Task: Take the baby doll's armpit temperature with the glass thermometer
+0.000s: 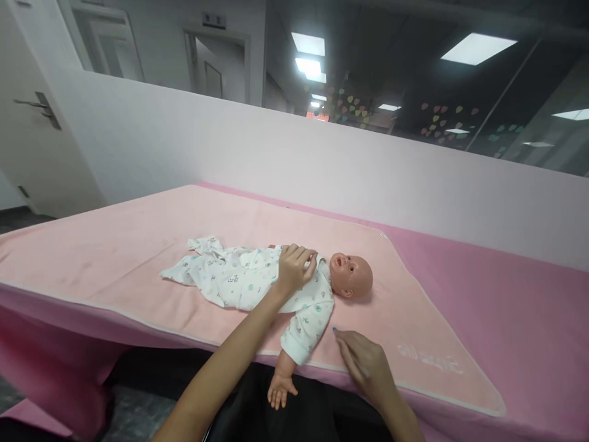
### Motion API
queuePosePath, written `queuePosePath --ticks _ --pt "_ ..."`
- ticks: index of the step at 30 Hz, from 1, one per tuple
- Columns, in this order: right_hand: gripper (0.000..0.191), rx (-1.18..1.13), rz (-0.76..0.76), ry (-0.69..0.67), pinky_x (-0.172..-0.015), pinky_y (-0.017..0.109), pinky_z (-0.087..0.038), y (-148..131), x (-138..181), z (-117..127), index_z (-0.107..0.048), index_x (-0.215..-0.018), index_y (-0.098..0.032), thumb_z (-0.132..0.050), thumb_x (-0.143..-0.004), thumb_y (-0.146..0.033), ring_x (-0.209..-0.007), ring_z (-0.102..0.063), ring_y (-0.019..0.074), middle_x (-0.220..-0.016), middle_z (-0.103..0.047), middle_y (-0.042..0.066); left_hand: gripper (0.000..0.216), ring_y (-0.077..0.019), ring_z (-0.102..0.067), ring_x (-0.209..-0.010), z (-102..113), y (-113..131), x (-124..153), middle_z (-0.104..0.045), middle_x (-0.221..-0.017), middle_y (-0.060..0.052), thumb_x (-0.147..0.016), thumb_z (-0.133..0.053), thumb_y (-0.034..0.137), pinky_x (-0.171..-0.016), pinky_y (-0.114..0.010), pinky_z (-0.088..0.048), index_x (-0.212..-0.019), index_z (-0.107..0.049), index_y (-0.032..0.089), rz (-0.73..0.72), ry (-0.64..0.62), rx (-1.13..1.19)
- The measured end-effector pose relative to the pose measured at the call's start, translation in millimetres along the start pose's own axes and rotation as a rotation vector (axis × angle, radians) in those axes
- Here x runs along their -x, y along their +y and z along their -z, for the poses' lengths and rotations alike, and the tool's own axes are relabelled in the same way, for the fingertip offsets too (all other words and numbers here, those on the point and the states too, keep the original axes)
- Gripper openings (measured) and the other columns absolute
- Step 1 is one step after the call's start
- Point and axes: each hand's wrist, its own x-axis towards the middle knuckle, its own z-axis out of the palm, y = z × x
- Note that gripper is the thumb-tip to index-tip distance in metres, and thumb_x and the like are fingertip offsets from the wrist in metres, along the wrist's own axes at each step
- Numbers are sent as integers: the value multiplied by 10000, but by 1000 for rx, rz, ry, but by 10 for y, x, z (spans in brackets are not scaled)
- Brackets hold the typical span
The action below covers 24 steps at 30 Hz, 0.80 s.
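A baby doll (352, 276) lies on its back with its head to the right, dressed in a white printed romper (248, 279). Over the doll's chest, my left hand (294, 268) has its fingers curled and pinched at the romper's front near the collar; the exact grip is partly hidden. Right of the doll's sleeve, my right hand (365, 362) is closed, with a small blue thing (335, 329) at its fingertips, too small to name. The doll's bare hand (281, 387) hangs past the table's front edge.
A peach blanket (138, 227) with pale lettering covers much of the pink table surface (519, 294). Behind stands a white wall (276, 153) below a dark window (391, 73). A door (41, 123) is at the far left.
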Motion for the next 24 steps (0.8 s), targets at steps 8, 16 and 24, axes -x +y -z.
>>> queuePosePath --ticks 8,16,24 --pt "275 159 -58 -24 -840 392 -494 604 63 -14 -595 -1051 -234 -398 -859 -231 -970 -593 230 -1036 -642 66 255 -189 -482 -774 -16 -72 -64 -614 -719 -36 -843 -403 289 -748 -322 -328 -758 -625 196 10 -77 48" --pt "409 227 0 -76 -774 357 -499 877 67 -92 -574 -1095 -202 -346 -784 -68 -910 -592 198 -995 -646 75 178 -198 -519 -811 -26 -81 -63 -625 -786 -33 -720 -468 216 -782 -329 -358 -764 -640 199 -34 -317 72" --pt "399 150 178 261 -672 288 -476 360 -772 -315 -619 -991 -175 -339 -755 -18 -740 -567 167 -754 -635 51 162 -203 -532 -832 -21 -93 -66 -624 -806 -17 -706 -454 205 -792 -343 -357 -776 -600 203 -58 -330 135"
